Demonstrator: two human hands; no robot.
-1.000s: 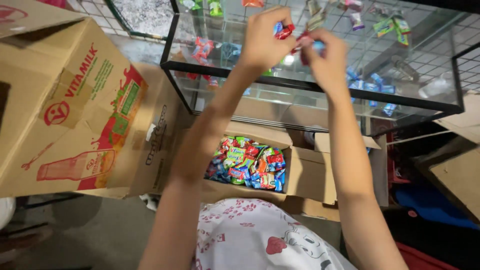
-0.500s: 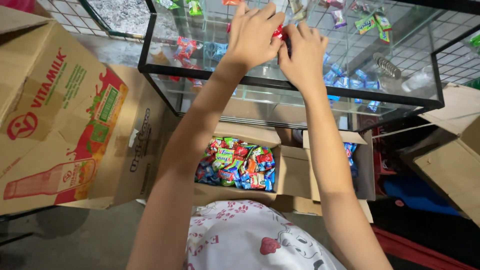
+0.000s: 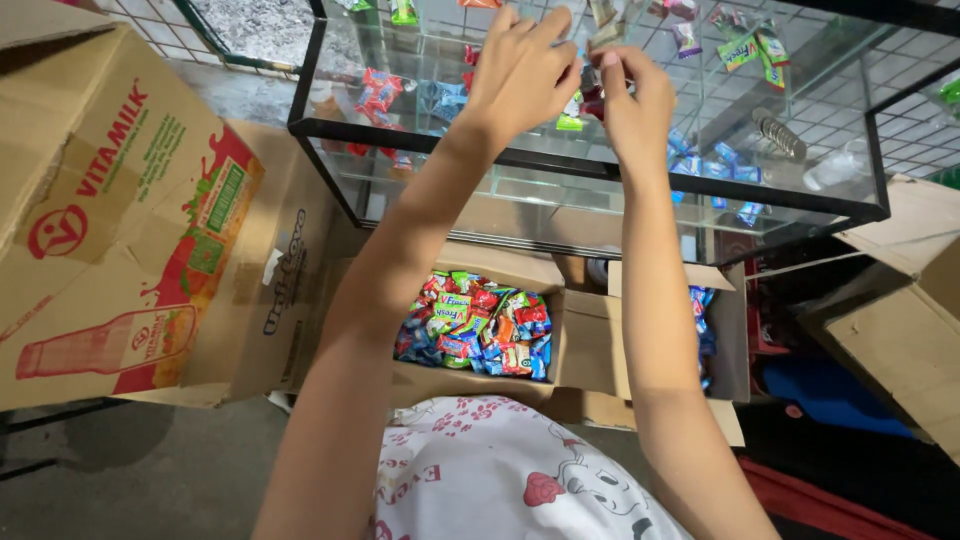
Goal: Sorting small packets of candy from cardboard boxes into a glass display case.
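Note:
Both arms reach up over a glass display case (image 3: 600, 170) with a black frame. My left hand (image 3: 520, 70) and my right hand (image 3: 635, 95) meet above the glass top, fingers pinched together around small wrapped candies (image 3: 592, 95), red and green. More loose wrapped candies (image 3: 382, 92) lie on the shelf inside the case. Below my arms an open cardboard box (image 3: 585, 345) holds a heap of colourful candy packets (image 3: 478, 325).
A large printed cardboard carton (image 3: 120, 220) leans at the left. More cardboard (image 3: 900, 330) stands at the right, beside a blue object (image 3: 830, 395) on the floor. A wire mesh panel (image 3: 160, 15) stands behind the case. My patterned white shirt (image 3: 500, 480) fills the bottom.
My hands have drawn together over the case top and the view has shifted slightly, moving the case and boxes right and down in frame.

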